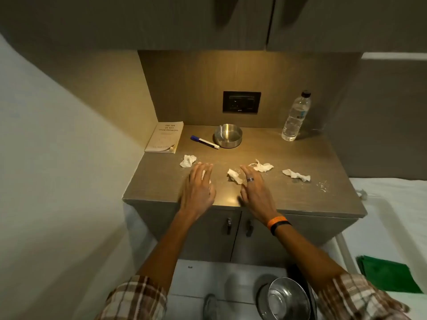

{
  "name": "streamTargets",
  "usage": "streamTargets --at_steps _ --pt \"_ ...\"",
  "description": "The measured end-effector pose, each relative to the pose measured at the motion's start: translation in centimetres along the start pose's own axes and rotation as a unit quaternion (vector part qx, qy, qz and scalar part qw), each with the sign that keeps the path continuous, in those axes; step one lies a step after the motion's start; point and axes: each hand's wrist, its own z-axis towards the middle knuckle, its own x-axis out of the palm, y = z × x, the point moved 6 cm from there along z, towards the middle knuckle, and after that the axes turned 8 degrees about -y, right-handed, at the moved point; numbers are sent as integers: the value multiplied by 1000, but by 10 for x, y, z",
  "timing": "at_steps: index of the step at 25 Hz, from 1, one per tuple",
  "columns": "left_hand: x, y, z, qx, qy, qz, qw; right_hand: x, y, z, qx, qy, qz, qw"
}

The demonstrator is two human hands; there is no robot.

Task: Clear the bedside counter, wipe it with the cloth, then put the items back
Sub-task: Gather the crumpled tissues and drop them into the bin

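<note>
The wooden bedside counter (288, 199) carries a pale book (165, 137) at the back left, a blue-capped marker (204, 142), a steel ashtray (227, 136) and a clear water bottle (295, 116) at the back right. Several crumpled tissues lie along the front: one (187, 160) on the left, one (234, 175) in the middle, one (262, 166) and one (297, 175) further right. My left hand (198, 188) hovers flat, fingers spread, over a white scrap. My right hand (254, 192), wearing a ring, is open beside the middle tissue. A green cloth (388, 273) lies on the bed.
White crumbs (323, 185) dot the counter's right front. A socket panel (241, 101) sits in the back wall under overhead cabinets. A steel bin (286, 299) stands on the floor below the cabinet doors. The white bed (392, 215) borders the right, a wall the left.
</note>
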Motion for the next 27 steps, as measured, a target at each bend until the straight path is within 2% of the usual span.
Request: streamTargets --at_steps 3,5,9,12,14,15,17,18,20,22,24,27 --pt "36 46 31 -40 28 -16 999 36 -12 26 5 55 -22 998" --pt "52 62 42 -37 38 -15 998 54 -16 38 -6 90 -55 994" --pt "60 78 49 -23 5 -23 999 72 -13 53 -27 68 -71 995" --pt "52 91 64 -52 -61 4 997 73 -26 59 49 61 -28 997" --pt "51 106 78 -77 -89 21 993 65 -41 62 121 24 -50 991" --pt "55 112 83 -97 -89 -6 991 57 -51 63 158 2 -81 984" --pt "63 121 88 -193 -51 -105 974 40 -67 63 213 -23 -133 968" --pt "67 121 89 -238 -33 -134 961 36 -73 64 228 -14 -155 961" --pt "70 110 90 -272 -24 -189 943 35 -79 67 237 19 -186 953" --pt "69 88 88 -249 -24 -233 940 32 -79 68 222 11 -157 962" --pt "69 52 87 -175 -16 -252 952 19 -85 61 227 -24 -131 965" --pt "80 -11 86 -69 15 -283 956 -12 -116 39 280 -64 -196 938"
